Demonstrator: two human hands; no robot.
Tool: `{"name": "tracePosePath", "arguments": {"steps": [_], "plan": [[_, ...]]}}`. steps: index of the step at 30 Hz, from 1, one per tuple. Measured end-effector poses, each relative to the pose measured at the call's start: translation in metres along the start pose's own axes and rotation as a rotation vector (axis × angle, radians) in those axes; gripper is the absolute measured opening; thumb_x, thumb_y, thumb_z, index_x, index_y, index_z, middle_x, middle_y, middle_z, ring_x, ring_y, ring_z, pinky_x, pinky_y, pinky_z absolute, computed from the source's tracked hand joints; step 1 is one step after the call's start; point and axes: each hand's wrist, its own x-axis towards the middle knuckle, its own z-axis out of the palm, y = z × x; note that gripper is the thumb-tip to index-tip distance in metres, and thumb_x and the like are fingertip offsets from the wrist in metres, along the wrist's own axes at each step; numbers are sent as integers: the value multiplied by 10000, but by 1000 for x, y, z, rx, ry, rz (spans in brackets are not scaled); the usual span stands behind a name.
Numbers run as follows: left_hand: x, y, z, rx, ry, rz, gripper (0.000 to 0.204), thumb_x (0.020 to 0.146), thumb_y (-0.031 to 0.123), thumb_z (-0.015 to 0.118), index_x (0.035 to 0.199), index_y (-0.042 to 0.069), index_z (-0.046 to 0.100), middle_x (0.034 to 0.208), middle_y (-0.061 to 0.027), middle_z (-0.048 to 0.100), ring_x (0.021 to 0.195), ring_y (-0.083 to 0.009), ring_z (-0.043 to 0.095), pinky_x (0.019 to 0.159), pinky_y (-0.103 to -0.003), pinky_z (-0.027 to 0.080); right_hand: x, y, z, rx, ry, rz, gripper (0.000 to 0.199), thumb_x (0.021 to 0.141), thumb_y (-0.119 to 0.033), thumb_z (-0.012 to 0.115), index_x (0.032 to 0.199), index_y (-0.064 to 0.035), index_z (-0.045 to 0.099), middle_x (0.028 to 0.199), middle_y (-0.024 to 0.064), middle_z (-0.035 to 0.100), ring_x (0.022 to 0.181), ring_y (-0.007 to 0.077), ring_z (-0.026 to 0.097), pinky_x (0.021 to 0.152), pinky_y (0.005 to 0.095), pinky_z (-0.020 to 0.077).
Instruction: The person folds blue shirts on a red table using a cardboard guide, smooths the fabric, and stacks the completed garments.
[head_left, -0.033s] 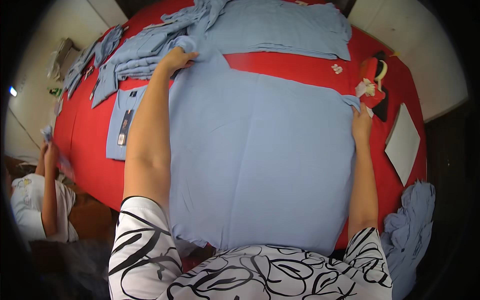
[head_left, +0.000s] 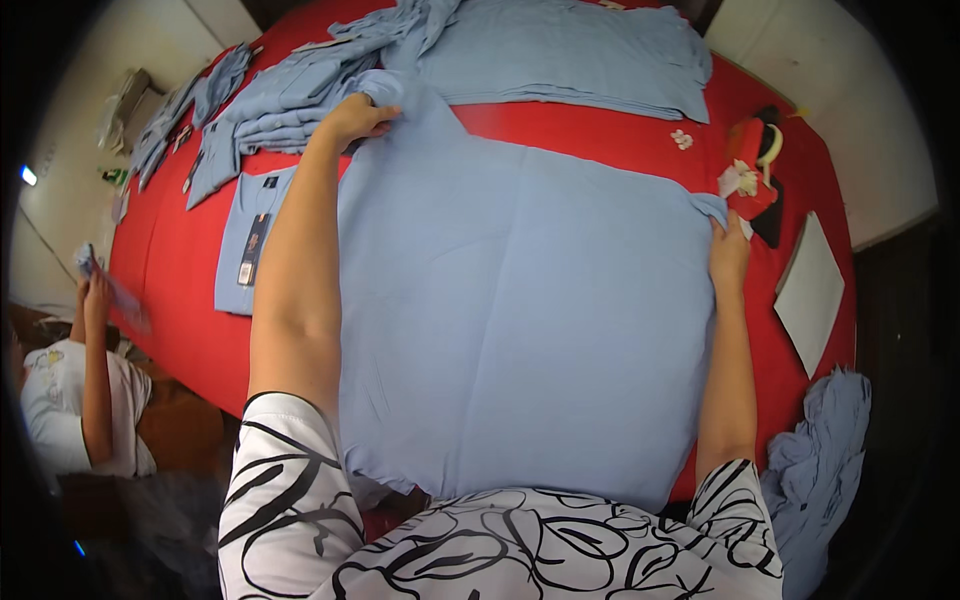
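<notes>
A light blue shirt (head_left: 540, 330) lies spread over the red table, its near edge reaching my body. My left hand (head_left: 362, 118) is closed on a bunched part of it at the far left. At the shirt's right edge, my right hand (head_left: 730, 250) grips a gathered corner between thumb and fingers. Beneath my left forearm, partly hidden, rests a folded blue shirt (head_left: 236, 245) with a dark hang tag (head_left: 252, 250).
Stacked blue garments (head_left: 570, 60) fill the table's far side, with folded ones (head_left: 280, 120) at far left. A tape dispenser (head_left: 762, 165) and white card (head_left: 810, 295) lie right. More blue cloth (head_left: 820, 460) hangs at lower right. A co-worker (head_left: 90, 400) holds something at left.
The view has shifted very slightly. Both my hands keep their hold on the shirt, which lies as before. The co-worker's hands have moved a little.
</notes>
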Motion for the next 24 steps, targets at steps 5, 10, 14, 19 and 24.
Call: {"name": "tracePosePath", "arguments": {"steps": [5,10,14,19,24], "plan": [[-64,-33,-23,756,-179,-151,575,774,409,802,1078,-57,654,959,-198,715,904,-338,696,806,-401,535,-57,-30,-49,-156,120,-125,402,927,-219,627,1301,-90,556,1346,124,546,1200,351,507,1003,469,409],[-147,-85,-11,694,41,-38,357,770,191,771,1065,33,646,995,-188,689,966,-335,656,842,-422,498,-158,-42,-60,-181,-152,-166,425,947,-188,597,1349,-69,528,1419,137,494,1289,345,451,1079,474,348],[-168,-91,6,727,471,227,323,789,143,741,1065,50,603,983,-167,647,937,-366,627,807,-459,500,-200,-39,-45,-322,-48,-300,457,957,-192,589,1381,-43,509,1472,165,446,1339,351,418,1124,465,311],[-280,-83,35,559,610,184,278,856,222,709,1003,39,559,919,-139,611,860,-362,619,717,-464,496,-242,-17,-100,-181,-65,-8,534,914,-227,656,1377,-20,486,1380,202,498,1268,369,458,1076,463,355],[-416,-114,43,407,255,-376,412,871,383,717,901,10,545,805,-176,597,755,-388,599,670,-467,465,-321,3,-166,-203,-322,411,492,828,-278,755,1174,14,562,1072,179,600,1007,359,565,882,443,451]]}}
